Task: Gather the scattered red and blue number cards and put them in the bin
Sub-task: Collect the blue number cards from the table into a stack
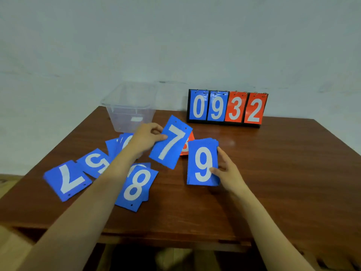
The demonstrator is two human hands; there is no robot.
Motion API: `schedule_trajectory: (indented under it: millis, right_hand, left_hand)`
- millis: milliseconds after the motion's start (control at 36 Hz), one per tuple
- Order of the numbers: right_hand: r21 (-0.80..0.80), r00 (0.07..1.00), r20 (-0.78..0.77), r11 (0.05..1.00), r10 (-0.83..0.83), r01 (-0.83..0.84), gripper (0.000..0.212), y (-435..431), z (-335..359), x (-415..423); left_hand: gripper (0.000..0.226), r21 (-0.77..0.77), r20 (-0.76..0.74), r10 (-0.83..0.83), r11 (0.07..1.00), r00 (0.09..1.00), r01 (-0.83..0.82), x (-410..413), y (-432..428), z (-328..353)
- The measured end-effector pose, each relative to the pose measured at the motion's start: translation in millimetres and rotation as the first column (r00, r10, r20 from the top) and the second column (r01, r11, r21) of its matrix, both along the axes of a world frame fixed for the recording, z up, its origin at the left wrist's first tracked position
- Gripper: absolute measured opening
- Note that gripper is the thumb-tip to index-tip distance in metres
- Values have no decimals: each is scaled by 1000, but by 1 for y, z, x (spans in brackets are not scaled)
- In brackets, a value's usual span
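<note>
My left hand pinches the left edge of a blue 7 card, lifted and tilted over the table. My right hand holds a stack of blue cards with a 9 on top by its right edge. A red card peeks out under the lifted 7. More blue cards lie scattered to the left: an 8, a 5, another 7, and a small pile partly hidden by my left arm. The clear plastic bin stands at the far left of the table.
A flip scoreboard showing 0 9 3 2 stands at the back of the brown wooden table. A pale wall rises right behind the table. The table's front edge runs close below my forearms.
</note>
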State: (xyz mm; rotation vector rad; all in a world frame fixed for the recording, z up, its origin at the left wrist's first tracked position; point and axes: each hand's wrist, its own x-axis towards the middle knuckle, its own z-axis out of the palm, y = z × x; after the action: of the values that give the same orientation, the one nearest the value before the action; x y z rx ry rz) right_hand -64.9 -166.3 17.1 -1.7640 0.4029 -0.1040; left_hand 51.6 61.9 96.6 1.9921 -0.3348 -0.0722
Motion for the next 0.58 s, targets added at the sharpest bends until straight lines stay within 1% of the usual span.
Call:
schedule_trajectory:
  millis: [56, 83, 111, 139, 194, 250, 306, 361, 417, 472, 528, 583]
  right_hand:
    - [38, 1000, 28, 999, 13, -14, 70, 3, 3, -3]
    - [54, 999, 40, 998, 24, -26, 70, 4, 4, -4]
    - [66, 998, 50, 997, 38, -41, 70, 5, 6, -6]
    - [74, 997, 62, 996, 51, -55, 70, 6, 8, -8]
    - [99, 994, 94, 993, 63, -72, 68, 7, 10, -12]
    - [154, 992, 105, 984, 73, -89, 66, 9, 12, -15]
    - [177, 990, 103, 978, 96, -113, 64, 9, 12, -17]
    - [183, 989, 98, 975, 110, -126, 63, 9, 13, -18]
    - [188, 991, 84, 975, 105, -120, 61, 9, 13, -18]
    - [179, 992, 72, 977, 108, -119, 55, 11, 13, -18]
    - [180, 991, 68, 976, 115, -125, 45, 13, 12, -18]
    - [192, 990, 58, 972, 128, -137, 42, 16, 11, -18]
  left_hand:
    - [14, -253, -208, -60, 968, 976, 5, -17, -9, -7]
    - [16, -332, -292, -105, 943, 951, 2, -25, -14, -12]
    - [20, -363, -342, -133, 932, 930, 0, -33, -19, -18]
    - [22, -363, -369, -144, 932, 918, 0, -39, -24, -23]
    - [22, -294, -354, -110, 956, 929, 1, -49, -34, -36]
    - [23, -200, -282, -36, 979, 959, -23, -56, -41, -47]
    - [22, -143, -198, 24, 988, 980, -53, -59, -45, -54]
    - [23, -154, -180, 32, 986, 983, -60, -61, -48, -58]
    - [29, -192, -221, 17, 979, 975, -61, -66, -49, -58]
    - [35, -226, -240, 19, 971, 971, -75, -69, -49, -60]
    - [37, -253, -228, 41, 962, 973, -100, -71, -47, -61]
    - [39, -255, -212, 64, 960, 975, -118, -72, -46, -62]
